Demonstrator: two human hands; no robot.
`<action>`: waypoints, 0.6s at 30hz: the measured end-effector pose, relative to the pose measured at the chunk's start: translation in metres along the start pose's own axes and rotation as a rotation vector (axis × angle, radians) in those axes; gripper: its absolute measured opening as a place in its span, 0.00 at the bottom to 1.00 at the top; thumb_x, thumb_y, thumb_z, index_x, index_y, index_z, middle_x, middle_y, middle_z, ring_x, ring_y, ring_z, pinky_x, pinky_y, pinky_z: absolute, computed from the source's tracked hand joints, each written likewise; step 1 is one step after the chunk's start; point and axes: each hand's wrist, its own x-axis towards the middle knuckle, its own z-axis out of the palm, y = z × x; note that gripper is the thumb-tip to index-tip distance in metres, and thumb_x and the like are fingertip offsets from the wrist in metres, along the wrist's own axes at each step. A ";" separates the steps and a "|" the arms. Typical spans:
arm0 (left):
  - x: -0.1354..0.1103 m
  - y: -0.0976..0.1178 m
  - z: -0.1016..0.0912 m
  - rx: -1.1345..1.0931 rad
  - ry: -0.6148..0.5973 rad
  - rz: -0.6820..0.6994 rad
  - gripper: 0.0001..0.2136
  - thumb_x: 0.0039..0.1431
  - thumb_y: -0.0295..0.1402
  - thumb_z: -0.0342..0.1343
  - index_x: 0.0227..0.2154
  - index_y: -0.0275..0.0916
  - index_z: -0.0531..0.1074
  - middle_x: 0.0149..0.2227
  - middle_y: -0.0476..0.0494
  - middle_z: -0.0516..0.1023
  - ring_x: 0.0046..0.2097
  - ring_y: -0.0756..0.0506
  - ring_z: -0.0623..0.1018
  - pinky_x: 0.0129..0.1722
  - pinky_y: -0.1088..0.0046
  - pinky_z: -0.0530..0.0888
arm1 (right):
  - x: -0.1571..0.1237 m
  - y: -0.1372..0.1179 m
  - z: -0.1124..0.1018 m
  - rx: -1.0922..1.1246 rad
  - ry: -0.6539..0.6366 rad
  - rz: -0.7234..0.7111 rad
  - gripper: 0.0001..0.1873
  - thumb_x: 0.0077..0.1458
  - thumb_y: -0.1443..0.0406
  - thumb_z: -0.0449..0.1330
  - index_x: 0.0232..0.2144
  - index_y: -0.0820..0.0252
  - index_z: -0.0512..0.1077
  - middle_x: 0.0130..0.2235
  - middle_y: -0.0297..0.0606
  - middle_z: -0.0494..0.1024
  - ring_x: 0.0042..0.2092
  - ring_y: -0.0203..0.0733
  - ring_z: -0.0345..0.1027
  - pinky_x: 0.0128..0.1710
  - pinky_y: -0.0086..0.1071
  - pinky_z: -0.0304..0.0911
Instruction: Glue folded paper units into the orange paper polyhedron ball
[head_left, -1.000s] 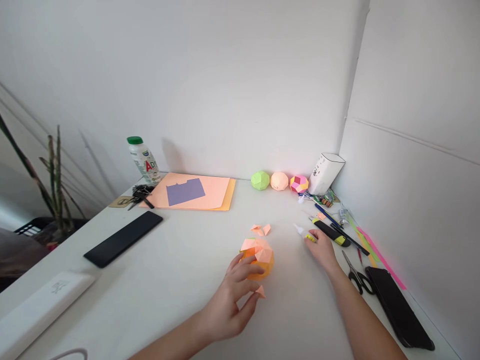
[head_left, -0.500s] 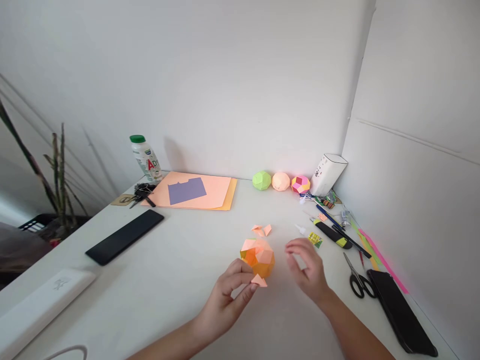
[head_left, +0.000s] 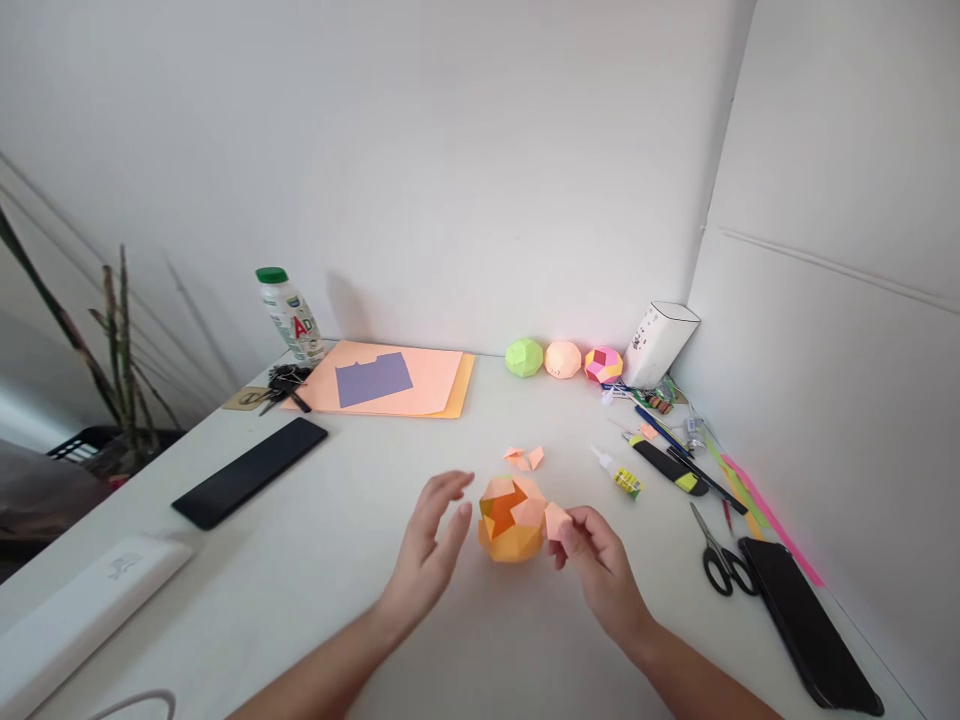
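An orange and peach faceted paper ball (head_left: 516, 545) stands on the table with a jagged opening facing up. Just right of it, my right hand (head_left: 600, 570) pinches a small folded peach paper piece (head_left: 556, 521) between thumb and fingers. My left hand (head_left: 427, 540) is to the left of the ball, thumb and fingers apart, holding nothing. Behind the ball lie several small peach paper pieces (head_left: 523, 459). A yellow-labelled glue tube (head_left: 621, 474) with a white nozzle lies to the right of them.
Three finished-looking paper balls, green (head_left: 523, 358), peach (head_left: 562, 360) and multicoloured (head_left: 603, 365), line the wall. At right lie a cutter (head_left: 667, 463), scissors (head_left: 721, 560) and a black phone-like slab (head_left: 810, 625). Paper sheets (head_left: 442, 385) and a bottle (head_left: 291, 318) sit back left.
The small peach piece has passed from my left hand to my right. My left hand has moved left and opened; my right hand has lowered and come close to the ball.
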 end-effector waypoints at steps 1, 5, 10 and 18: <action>0.006 -0.004 -0.002 -0.001 -0.030 -0.088 0.20 0.66 0.46 0.43 0.57 0.49 0.64 0.61 0.41 0.61 0.57 0.40 0.69 0.55 0.59 0.70 | 0.000 0.001 0.000 0.016 0.016 0.039 0.16 0.61 0.51 0.53 0.30 0.56 0.68 0.30 0.34 0.72 0.32 0.40 0.65 0.35 0.35 0.64; 0.020 -0.013 -0.001 -0.116 -0.334 -0.227 0.26 0.67 0.50 0.37 0.64 0.50 0.49 0.69 0.46 0.47 0.67 0.39 0.56 0.62 0.57 0.63 | -0.002 0.008 0.003 0.015 0.039 0.098 0.20 0.59 0.47 0.52 0.38 0.55 0.70 0.41 0.39 0.75 0.40 0.45 0.69 0.43 0.41 0.66; 0.013 -0.009 0.008 -0.305 -0.394 -0.188 0.26 0.68 0.49 0.30 0.57 0.42 0.62 0.58 0.40 0.68 0.58 0.40 0.69 0.57 0.57 0.68 | -0.001 0.014 0.002 0.087 0.061 0.095 0.22 0.59 0.46 0.53 0.45 0.53 0.70 0.53 0.41 0.72 0.53 0.49 0.66 0.53 0.44 0.64; 0.005 -0.007 0.011 -0.109 -0.212 -0.299 0.19 0.65 0.50 0.41 0.34 0.42 0.71 0.57 0.44 0.65 0.60 0.40 0.66 0.58 0.60 0.67 | 0.015 0.010 -0.006 0.241 0.159 0.154 0.18 0.55 0.48 0.58 0.34 0.56 0.72 0.46 0.39 0.77 0.50 0.48 0.71 0.52 0.42 0.66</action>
